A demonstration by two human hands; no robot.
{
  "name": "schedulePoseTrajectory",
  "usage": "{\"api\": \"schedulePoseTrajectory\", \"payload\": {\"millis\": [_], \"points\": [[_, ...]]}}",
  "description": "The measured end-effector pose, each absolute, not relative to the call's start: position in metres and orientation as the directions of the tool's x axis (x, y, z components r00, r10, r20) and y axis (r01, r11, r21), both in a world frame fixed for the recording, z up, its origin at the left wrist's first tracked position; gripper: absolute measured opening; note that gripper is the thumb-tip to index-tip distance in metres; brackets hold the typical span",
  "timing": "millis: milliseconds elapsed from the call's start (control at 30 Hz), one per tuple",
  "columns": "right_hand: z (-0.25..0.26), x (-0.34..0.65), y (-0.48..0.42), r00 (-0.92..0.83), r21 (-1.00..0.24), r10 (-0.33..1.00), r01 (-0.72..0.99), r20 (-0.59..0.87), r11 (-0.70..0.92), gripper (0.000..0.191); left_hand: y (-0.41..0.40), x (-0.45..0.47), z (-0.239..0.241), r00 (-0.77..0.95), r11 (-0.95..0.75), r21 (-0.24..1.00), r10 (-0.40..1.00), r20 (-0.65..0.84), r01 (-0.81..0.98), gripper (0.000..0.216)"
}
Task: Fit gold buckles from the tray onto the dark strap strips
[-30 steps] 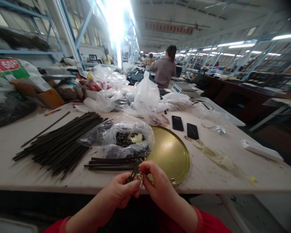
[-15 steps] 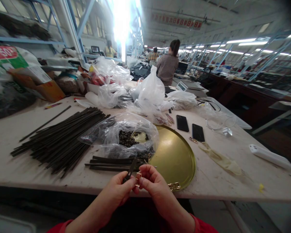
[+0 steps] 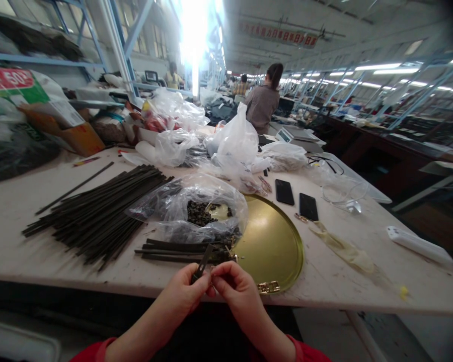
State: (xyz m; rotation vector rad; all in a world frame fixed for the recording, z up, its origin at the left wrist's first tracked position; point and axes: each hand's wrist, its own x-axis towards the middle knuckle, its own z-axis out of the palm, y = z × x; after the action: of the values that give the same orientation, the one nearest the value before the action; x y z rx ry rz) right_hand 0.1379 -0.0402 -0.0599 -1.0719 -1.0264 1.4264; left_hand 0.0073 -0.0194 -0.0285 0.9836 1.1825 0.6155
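Note:
My left hand (image 3: 184, 290) is closed around a short dark strap (image 3: 204, 261) whose end, with a slot in it, sticks up past the thumb. Touching its fingertips, my right hand (image 3: 236, 285) pinches a small gold buckle, now mostly hidden by the fingers. Just beyond the hands lie several dark straps (image 3: 181, 250) with gold hardware at their right ends. To the right is a round gold tray (image 3: 270, 236), with more gold buckles (image 3: 269, 287) at its near edge. An open clear bag (image 3: 166, 211) behind the straps contains small dark pieces (image 3: 200, 213).
A fanned pile of long dark strips (image 3: 101, 211) covers the table's left. Two black phones (image 3: 284, 191) lie right of the tray, near a yellowish limp strip (image 3: 343, 246) and a white bar-shaped object (image 3: 419, 245). Plastic bags (image 3: 236, 136) and a scale (image 3: 300, 134) stand behind. A person (image 3: 264, 100) is farther back.
My right hand has closed in on the left fingertips, and the gold buckle, plainly visible before, is now mostly covered. The strap stays in my left hand. The view has shifted slightly.

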Motion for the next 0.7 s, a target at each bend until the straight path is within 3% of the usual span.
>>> {"api": "schedulePoseTrajectory", "payload": {"millis": [133,267,467,600,700], "points": [[-0.063,0.143,-0.04,0.0,-0.994,1.0,-0.105,0.007,0.007,0.008,-0.02,0.006,-0.024,0.344,0.473,0.872,0.804,-0.486,0.126,0.035],[-0.048,0.147,-0.037,-0.015,-0.944,0.994,-0.312,-0.107,-0.106,0.014,-0.018,-0.002,-0.008,0.429,0.407,0.896,0.788,-0.442,0.177,0.034],[-0.031,0.146,-0.038,-0.096,-0.66,0.942,-0.69,-0.323,-0.296,0.021,-0.019,-0.016,-0.003,0.483,0.022,0.9,0.838,-0.254,0.436,0.025],[-0.03,0.137,-0.044,-0.157,-0.551,0.918,-0.758,-0.363,-0.347,0.026,-0.025,-0.013,-0.007,0.492,-0.08,0.866,0.847,-0.202,0.493,0.024],[-0.031,0.133,-0.048,-0.196,-0.549,0.919,-0.752,-0.344,-0.365,0.027,-0.028,-0.008,-0.008,0.479,-0.099,0.864,0.86,-0.175,0.494,0.024]]}}
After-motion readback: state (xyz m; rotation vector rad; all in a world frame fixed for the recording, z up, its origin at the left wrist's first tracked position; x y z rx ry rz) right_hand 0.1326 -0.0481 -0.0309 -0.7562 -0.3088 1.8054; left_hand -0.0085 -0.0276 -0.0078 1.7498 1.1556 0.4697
